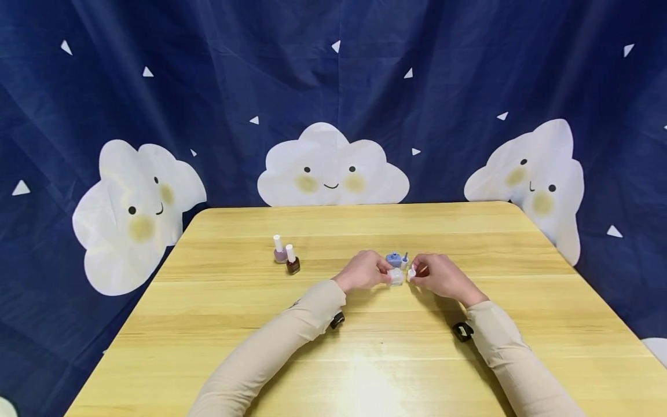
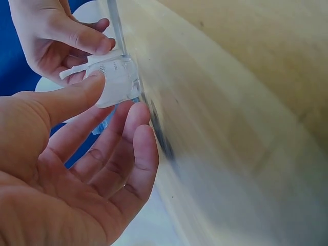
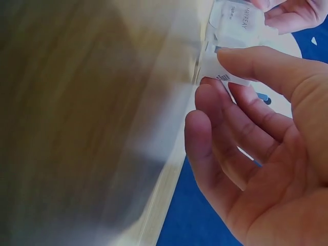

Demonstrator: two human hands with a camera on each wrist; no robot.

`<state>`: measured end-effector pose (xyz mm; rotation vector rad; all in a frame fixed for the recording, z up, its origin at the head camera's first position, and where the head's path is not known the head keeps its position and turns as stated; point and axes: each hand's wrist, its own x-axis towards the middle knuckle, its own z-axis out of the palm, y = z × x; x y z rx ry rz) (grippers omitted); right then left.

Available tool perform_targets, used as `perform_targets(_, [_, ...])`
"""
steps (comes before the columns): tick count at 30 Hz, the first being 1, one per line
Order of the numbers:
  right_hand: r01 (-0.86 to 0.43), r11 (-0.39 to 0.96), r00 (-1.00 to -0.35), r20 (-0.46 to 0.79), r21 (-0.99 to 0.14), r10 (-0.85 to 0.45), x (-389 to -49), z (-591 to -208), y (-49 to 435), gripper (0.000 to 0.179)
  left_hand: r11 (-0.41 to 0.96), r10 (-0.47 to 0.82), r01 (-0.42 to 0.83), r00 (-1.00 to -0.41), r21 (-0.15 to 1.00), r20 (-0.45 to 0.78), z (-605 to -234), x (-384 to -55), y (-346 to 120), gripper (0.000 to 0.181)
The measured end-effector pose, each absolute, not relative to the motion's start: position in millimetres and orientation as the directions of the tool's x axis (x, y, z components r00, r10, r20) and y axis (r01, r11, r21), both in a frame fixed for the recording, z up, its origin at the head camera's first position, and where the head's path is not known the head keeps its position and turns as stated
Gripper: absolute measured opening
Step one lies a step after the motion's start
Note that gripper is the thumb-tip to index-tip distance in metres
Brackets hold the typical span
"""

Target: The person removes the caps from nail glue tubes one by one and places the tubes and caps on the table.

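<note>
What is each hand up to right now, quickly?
Left hand: closed, holding the white nail polish bottle.
Right hand: closed, pinching a white nail polish brush cap.

You are at a table [image 1: 208,313] in a curtained-off corner, something like a small set or a child's room; the pictures do not settle which. Dark blue cloth [image 1: 219,116] hangs in soft folds past the table's far edge and round its left and right sides, hiding the walls from you. Smiling white clouds [image 1: 333,153] and little white triangles [image 1: 148,72] on it give a nursery look. Your table has a pale wood-grain top with rounded far corners, and the polish bottles [image 1: 293,267] on it would suit a home.
</note>
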<state>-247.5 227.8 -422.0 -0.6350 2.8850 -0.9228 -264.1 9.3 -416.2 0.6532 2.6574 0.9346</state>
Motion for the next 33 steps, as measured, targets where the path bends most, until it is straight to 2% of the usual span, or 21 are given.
perform_targets(14, [-0.370, 0.746, -0.913, 0.070, -0.553, -0.401, -252, -425, 226, 0.011, 0.714, 0.502, 0.347, -0.859, 0.607, -0.100, -416, -264, 14, 0.021])
perform_targets(20, [-0.367, 0.744, -0.911, 0.055, -0.558, -0.408, -250, -424, 229, 0.017, 0.701, 0.513, 0.362, -0.855, 0.615, -0.082, -419, -261, 9, 0.024])
perform_targets(28, [-0.322, 0.754, -0.924, 0.017, -0.572, -0.382, -246, -415, 239, 0.022, 0.641, 0.477, 0.308, -0.878, 0.703, -0.050, -416, -247, -38, 0.032])
perform_targets(33, [-0.331, 0.756, -0.931, 0.066, -0.565, -0.358, -243, -406, 241, 0.020, 0.652, 0.410, 0.270, -0.911, 0.708, -0.031, -408, -236, -80, 0.030])
